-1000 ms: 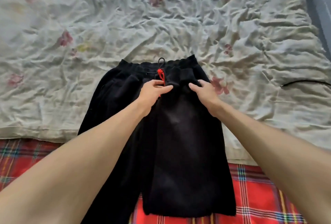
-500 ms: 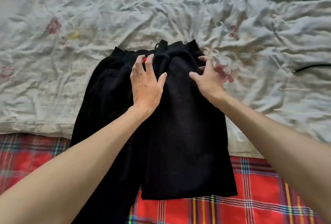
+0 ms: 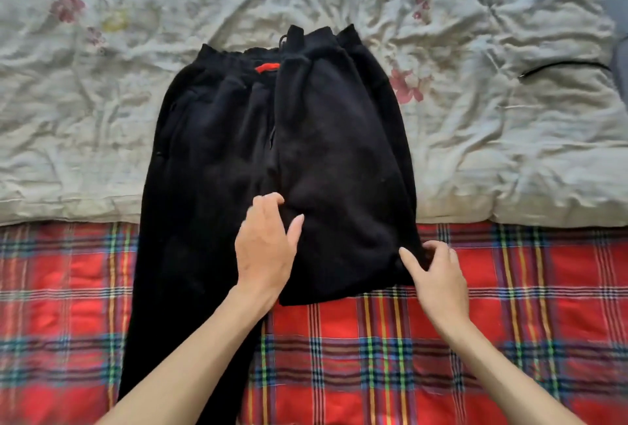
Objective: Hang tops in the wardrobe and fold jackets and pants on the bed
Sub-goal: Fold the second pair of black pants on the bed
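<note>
While the black pants point(image 3: 306, 152) lie in the middle of the bed point(image 3: 509, 152), one leg doubled up to the waistband, the left hand point(image 3: 265, 251) rests on them, fingers loosely spread. The right hand point(image 3: 438, 271) pinches the fold's corner at four o'clock. Next, I reckon, the leg trailing toward seven o'clock needs folding.
</note>
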A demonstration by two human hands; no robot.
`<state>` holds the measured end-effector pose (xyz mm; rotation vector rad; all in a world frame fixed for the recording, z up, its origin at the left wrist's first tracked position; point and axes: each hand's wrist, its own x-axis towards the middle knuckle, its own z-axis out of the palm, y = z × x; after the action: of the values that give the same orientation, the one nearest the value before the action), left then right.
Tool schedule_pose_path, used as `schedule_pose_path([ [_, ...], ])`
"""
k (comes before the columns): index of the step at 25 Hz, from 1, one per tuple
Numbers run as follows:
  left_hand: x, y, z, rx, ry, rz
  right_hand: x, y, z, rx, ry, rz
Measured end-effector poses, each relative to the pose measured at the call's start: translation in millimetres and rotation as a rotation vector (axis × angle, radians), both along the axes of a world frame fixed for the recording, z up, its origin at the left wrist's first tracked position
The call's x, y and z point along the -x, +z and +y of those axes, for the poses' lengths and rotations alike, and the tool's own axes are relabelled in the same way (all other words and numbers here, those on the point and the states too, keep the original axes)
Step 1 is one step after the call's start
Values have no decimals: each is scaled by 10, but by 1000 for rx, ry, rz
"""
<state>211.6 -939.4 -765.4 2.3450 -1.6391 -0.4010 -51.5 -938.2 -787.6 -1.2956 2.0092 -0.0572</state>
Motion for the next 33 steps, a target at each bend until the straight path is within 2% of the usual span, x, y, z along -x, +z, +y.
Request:
schedule_pose_path([
  [2,158,99,562,-253,113,64,-38,45,35,-141,-184,-210],
  [4,169,-20,908,-463,208,91,-47,99,8,-129,-388,-433],
  [6,74,-149,959,-514,312,269,-64,144,17,-21,-389,-354],
  [8,-17,-201,952,-487,293,473,-91,101,131,41,-405,-188],
  [10,-168,-73,1095,-402,208,687,-260,134,387,155,-589,-136],
  [11,-340,33,1256,-334,176,709,-416,186,582,207,-645,-142],
  [13,-789,214,1647,-178,174,578,-829,296,1055,143,-546,-268],
  [15,-1325,229,2071,-131,318,388,-1375,381,1568,-71,-255,-425],
  [16,-1649,210,2326,-187,435,369,-1715,414,1869,-159,-131,-464],
  [18,-2060,122,2674,-346,654,476,-2237,306,2284,-253,-101,-479],
  [20,-2270,40,2977,-431,650,539,-2624,194,2560,-267,-280,-428],
  [22,-2312,6,3071,-411,609,545,-2724,134,2671,-226,-373,-317],
  [27,-2308,-11,3165,-424,486,515,-2800,184,3000,134,123,85],
  [32,-2402,-55,3340,-409,457,656,-2861,116,2913,12,251,351],
  [33,-2412,-64,3390,-424,455,702,-2861,129,2898,-2,270,346],
])
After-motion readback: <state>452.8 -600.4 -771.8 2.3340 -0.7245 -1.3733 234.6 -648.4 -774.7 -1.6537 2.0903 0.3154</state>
